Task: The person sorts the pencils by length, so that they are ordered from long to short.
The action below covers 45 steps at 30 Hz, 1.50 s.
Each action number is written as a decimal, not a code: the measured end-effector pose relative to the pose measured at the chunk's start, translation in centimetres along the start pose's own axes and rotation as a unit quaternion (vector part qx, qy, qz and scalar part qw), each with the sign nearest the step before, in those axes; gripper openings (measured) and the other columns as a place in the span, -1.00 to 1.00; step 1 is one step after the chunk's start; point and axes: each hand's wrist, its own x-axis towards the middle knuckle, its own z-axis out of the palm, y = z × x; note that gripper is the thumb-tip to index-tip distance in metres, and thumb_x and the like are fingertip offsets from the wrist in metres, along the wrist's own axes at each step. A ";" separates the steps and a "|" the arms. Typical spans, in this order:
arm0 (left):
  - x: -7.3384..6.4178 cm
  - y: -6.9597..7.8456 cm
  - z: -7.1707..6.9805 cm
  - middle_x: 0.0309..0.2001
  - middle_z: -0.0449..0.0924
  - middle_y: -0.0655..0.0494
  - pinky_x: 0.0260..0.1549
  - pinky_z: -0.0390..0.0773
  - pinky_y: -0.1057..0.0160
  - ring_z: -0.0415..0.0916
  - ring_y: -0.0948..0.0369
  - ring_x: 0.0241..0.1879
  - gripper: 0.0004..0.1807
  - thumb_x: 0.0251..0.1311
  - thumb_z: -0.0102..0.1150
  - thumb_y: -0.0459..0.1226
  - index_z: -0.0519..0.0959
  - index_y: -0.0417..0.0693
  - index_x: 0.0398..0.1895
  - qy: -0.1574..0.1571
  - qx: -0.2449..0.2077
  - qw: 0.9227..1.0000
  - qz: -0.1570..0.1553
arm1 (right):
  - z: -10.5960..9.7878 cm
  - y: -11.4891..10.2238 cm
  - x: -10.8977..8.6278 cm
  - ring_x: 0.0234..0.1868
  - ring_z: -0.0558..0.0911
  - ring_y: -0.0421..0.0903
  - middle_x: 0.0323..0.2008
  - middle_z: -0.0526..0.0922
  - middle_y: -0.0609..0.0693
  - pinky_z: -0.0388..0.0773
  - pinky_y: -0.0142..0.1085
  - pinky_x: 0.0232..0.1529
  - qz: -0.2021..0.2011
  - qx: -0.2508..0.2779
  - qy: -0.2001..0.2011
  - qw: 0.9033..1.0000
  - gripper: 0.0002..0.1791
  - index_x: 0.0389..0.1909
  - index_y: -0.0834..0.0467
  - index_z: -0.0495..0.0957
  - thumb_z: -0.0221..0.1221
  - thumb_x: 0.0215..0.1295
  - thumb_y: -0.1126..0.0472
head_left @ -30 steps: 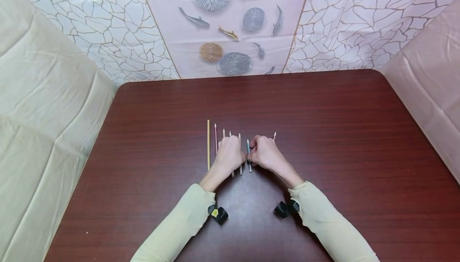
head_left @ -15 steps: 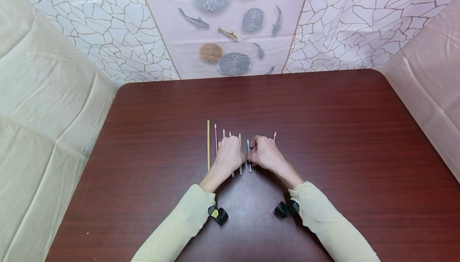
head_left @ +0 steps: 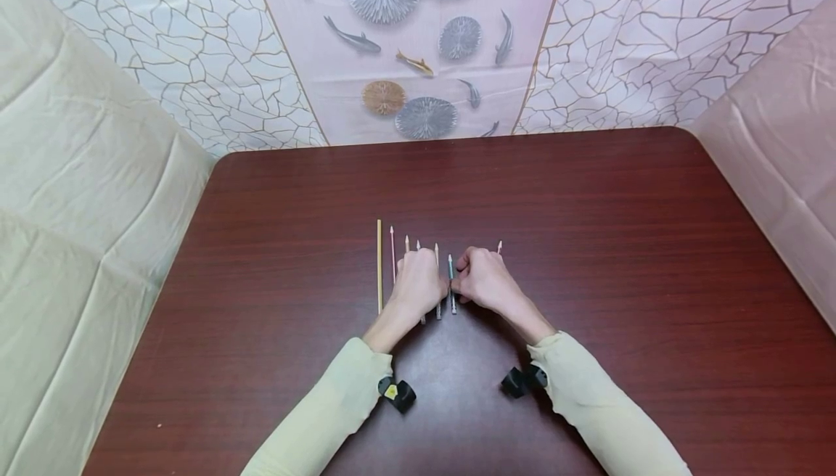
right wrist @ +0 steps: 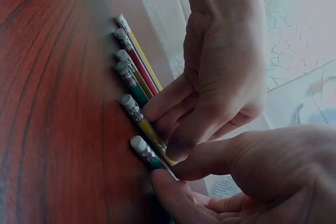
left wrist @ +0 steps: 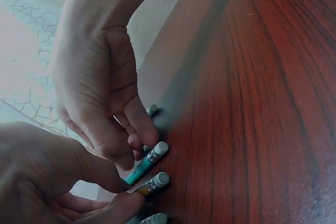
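A row of pencils lies on the dark red table, tips pointing away. My left hand [head_left: 418, 284] pinches a yellow pencil [right wrist: 145, 126] between thumb and fingers, near its eraser end. Right beside it, a teal pencil [head_left: 451, 267] is pinched by my right hand [head_left: 485, 278]. The two hands nearly touch. Left of the yellow pencil lie a green pencil [right wrist: 129, 80], a brown pencil [right wrist: 139, 77], a red pencil [right wrist: 142, 66] and a longer yellow pencil [head_left: 379, 258]. Past my right hand only the tip of another pencil [head_left: 499, 247] shows; the hand hides most of it.
The table [head_left: 588, 207] extends on all sides of the row, with a rounded far edge. Behind it hangs a patterned cloth [head_left: 427, 70]; pale cloths flank both sides. A tiny pale speck [head_left: 159, 426] lies at the front left.
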 end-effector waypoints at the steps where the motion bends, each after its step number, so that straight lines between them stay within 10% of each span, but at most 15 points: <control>1: 0.0 0.0 0.0 -0.67 0.43 0.07 -0.42 0.58 0.01 0.58 0.03 -0.53 -0.62 -0.16 0.29 -0.46 0.29 0.02 -0.81 0.003 -0.002 1.000 0.001 | -0.1 0.0 -0.1 -0.63 0.68 -0.14 -0.56 0.69 0.01 0.60 -0.20 -0.28 0.001 0.004 0.001 1.000 -0.76 -0.22 0.40 0.53 0.26 0.08 0.39; 13: -0.7 0.4 -0.7 -0.58 0.54 0.04 -0.45 0.59 0.01 0.64 -0.06 -0.45 -0.80 0.03 0.38 -0.31 0.49 -0.10 -0.53 0.049 0.017 0.999 0.004 | -3.9 1.8 -1.0 -0.65 0.67 -0.11 -0.49 0.69 0.06 0.62 -0.18 -0.33 0.018 0.004 0.085 0.996 -0.78 -0.18 0.37 0.51 0.17 0.19 0.32; 22: -1.1 -0.7 -0.8 -0.26 0.66 -0.02 -0.31 0.55 0.08 0.60 0.07 -0.32 -0.68 0.05 0.36 -0.34 0.64 -0.15 -0.08 0.092 -0.076 0.986 0.118 | -4.9 3.5 -0.7 -0.71 0.65 -0.11 -0.46 0.71 0.08 0.60 -0.14 -0.26 0.056 -0.013 0.095 0.994 -0.75 -0.17 0.37 0.50 0.17 0.23 0.26; 25: -1.0 -1.5 -0.5 -0.11 0.65 -0.05 -0.24 0.53 0.06 0.59 0.03 -0.27 -0.62 0.05 0.34 -0.39 0.63 -0.17 0.00 0.103 -0.144 0.972 0.158 | -4.8 3.7 -0.6 -0.73 0.64 -0.13 -0.47 0.72 0.06 0.59 -0.09 -0.18 0.063 -0.020 0.089 0.994 -0.75 -0.17 0.36 0.50 0.17 0.23 0.26; 34: -0.7 -2.9 0.4 0.16 0.50 -0.14 -0.05 0.58 -0.11 0.49 0.01 0.15 -0.54 0.04 0.22 -0.56 0.58 -0.30 0.10 0.141 -0.344 0.894 0.249 | -4.3 3.8 0.1 -0.77 0.61 -0.13 -0.50 0.68 0.09 0.59 -0.06 -0.16 0.080 -0.047 0.070 0.993 -0.73 -0.18 0.34 0.48 0.19 0.19 0.23; 45: -0.8 -3.1 0.5 0.16 0.50 -0.25 -0.08 0.55 -0.22 0.51 -0.12 0.09 -0.52 -0.03 0.17 -0.68 0.56 -0.36 0.05 0.158 -0.414 0.860 0.254 | -3.8 3.6 0.9 -0.78 0.62 -0.14 -0.71 0.62 -0.05 0.60 -0.04 -0.10 0.087 -0.045 0.063 0.993 -0.80 -0.26 0.30 0.49 0.18 0.16 0.25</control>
